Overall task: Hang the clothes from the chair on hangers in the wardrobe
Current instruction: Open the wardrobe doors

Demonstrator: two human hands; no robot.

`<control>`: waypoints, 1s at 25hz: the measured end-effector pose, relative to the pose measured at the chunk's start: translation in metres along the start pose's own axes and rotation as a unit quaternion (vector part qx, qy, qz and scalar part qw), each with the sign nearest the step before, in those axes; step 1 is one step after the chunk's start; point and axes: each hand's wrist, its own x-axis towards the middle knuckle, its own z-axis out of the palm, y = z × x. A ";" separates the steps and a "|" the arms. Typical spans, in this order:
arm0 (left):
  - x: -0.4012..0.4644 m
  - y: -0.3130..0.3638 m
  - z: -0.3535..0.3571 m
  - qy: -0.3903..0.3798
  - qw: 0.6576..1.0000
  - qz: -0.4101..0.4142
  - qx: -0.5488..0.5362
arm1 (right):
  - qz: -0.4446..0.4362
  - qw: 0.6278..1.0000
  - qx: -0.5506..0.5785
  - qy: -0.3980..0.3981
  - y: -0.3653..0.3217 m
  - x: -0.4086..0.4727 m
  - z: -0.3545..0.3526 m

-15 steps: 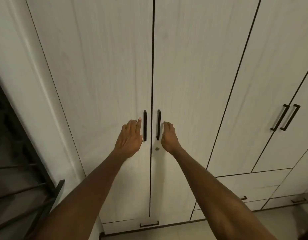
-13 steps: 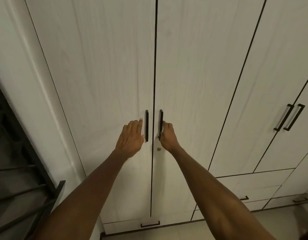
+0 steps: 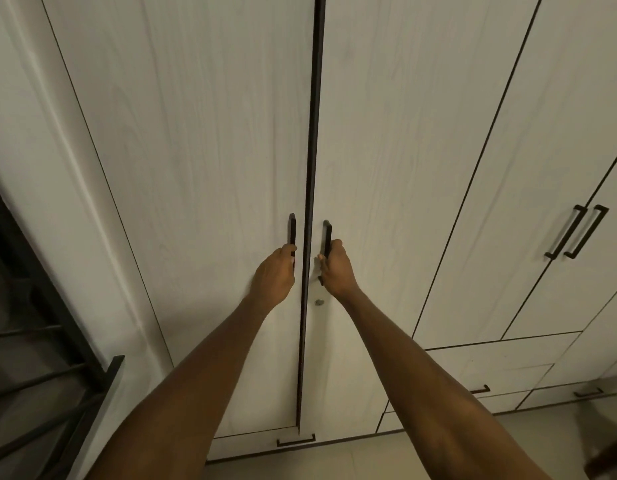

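A tall white wardrobe fills the view, with its left door (image 3: 203, 168) and right door (image 3: 397, 161) meeting at a dark gap that has widened slightly. My left hand (image 3: 274, 273) grips the lower part of the left door's black handle (image 3: 292, 230). My right hand (image 3: 336, 268) grips the right door's black handle (image 3: 327, 235). A small round lock (image 3: 320, 302) sits below the right handle. No clothes, chair or hangers are in view.
More white doors with a pair of black handles (image 3: 577, 237) stand to the right, above drawers (image 3: 501, 362) near the floor. A low drawer handle (image 3: 296, 441) sits under the two doors. A dark metal frame (image 3: 57, 375) stands at the left.
Both hands went from lying beside the handles with straight fingers to curling round them. The gap between the two doors looks wider and darker.
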 end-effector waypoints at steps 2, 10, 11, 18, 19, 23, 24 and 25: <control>-0.003 0.012 0.002 -0.001 0.994 -0.056 -0.098 | -0.011 1.000 -0.012 0.011 0.003 -0.012 -0.005; -0.028 0.055 0.027 -0.143 0.902 -0.180 -0.366 | -0.033 0.995 -0.025 0.086 0.015 -0.080 -0.024; -0.035 0.058 0.031 -0.157 0.898 -0.179 -0.370 | -0.022 0.994 -0.019 0.101 0.016 -0.090 -0.025; -0.080 0.089 0.039 -0.225 0.898 -0.089 -0.367 | -0.005 0.976 0.014 0.216 0.023 -0.145 -0.048; -0.086 0.094 0.040 -0.233 0.901 -0.079 -0.359 | -0.010 0.973 0.015 0.229 0.025 -0.153 -0.055; -0.110 0.123 0.056 -0.253 0.910 -0.016 -0.329 | -0.017 0.957 0.017 0.291 0.039 -0.183 -0.085; -0.116 0.134 0.061 -0.260 0.905 0.001 -0.338 | -0.014 0.950 0.019 0.310 0.042 -0.190 -0.092; -0.121 0.144 0.067 -0.267 0.899 0.013 -0.348 | -0.009 0.944 0.023 0.329 0.046 -0.196 -0.100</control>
